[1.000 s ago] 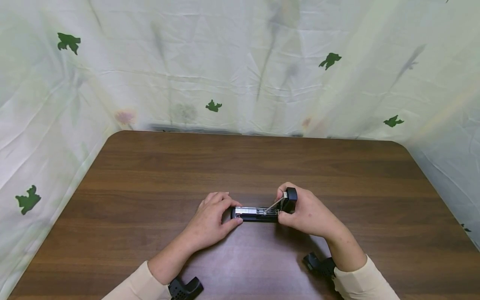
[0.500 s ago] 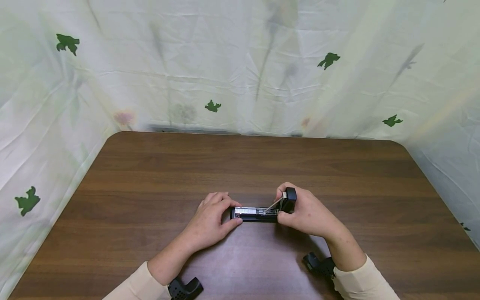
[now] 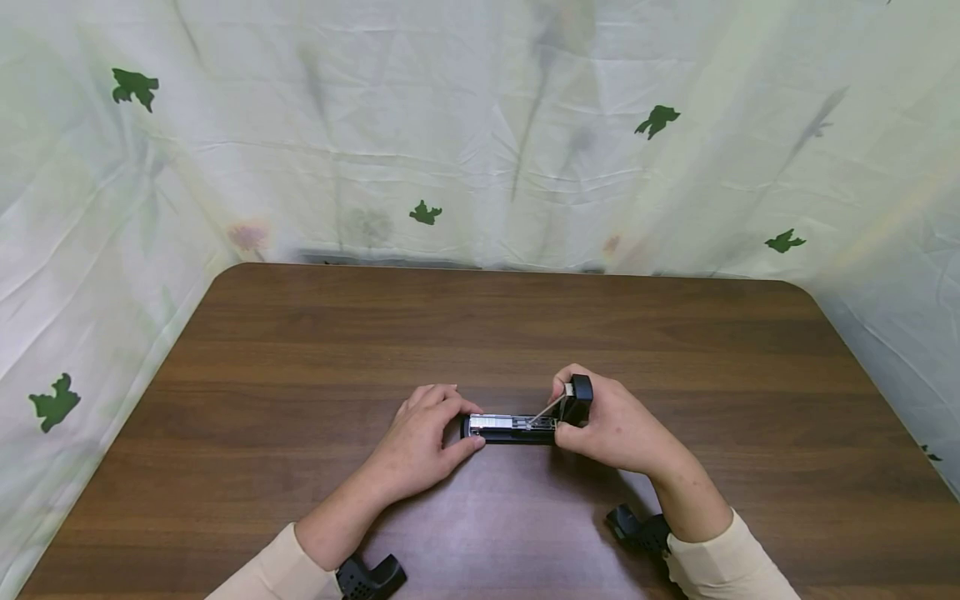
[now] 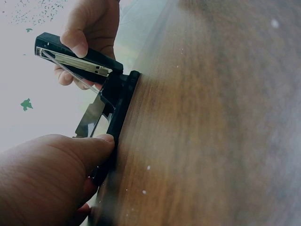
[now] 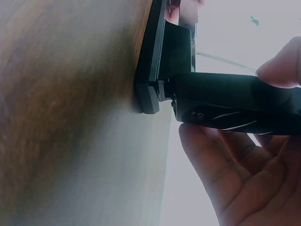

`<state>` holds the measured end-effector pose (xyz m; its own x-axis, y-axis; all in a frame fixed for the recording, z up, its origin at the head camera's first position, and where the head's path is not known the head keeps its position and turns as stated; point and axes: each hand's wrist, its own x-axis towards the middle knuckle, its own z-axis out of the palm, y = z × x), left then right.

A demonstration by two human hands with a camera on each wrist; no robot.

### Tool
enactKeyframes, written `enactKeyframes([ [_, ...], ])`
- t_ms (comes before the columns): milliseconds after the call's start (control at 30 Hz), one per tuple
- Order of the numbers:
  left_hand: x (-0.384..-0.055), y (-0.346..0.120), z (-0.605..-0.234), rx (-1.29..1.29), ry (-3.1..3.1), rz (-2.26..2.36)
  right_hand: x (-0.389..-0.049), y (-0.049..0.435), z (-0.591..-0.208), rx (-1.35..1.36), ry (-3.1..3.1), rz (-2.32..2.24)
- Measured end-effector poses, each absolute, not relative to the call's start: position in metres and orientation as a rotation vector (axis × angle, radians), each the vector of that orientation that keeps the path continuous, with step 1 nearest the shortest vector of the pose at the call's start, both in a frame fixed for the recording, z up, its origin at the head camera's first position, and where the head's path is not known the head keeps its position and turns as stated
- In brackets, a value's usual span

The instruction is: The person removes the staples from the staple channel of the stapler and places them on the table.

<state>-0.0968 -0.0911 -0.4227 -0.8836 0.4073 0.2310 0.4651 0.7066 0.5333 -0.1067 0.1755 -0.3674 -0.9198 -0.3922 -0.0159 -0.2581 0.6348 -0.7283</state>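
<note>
Curtained-off tabletop workspace — brown wood-grain table (image 3: pixel 480 333), pale printed cloth (image 3: pixel 465 108) behind and beside it, green patches (image 3: pixel 137 85)

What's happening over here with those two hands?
Someone has a black stapler swung open on a wooden table. The left hand grips one end of its base, while the right hand holds the top cover raised. A thin spring stretches between the cover and the metal tray.
</note>
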Motion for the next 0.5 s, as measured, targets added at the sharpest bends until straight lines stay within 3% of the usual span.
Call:
enactKeyframes([
  [500, -0.0972, -0.091, -0.4231, -0.716, -2.822, -0.922, -0.109, 0.1814, -0.3697, -0.575, 2.598, -1.246],
])
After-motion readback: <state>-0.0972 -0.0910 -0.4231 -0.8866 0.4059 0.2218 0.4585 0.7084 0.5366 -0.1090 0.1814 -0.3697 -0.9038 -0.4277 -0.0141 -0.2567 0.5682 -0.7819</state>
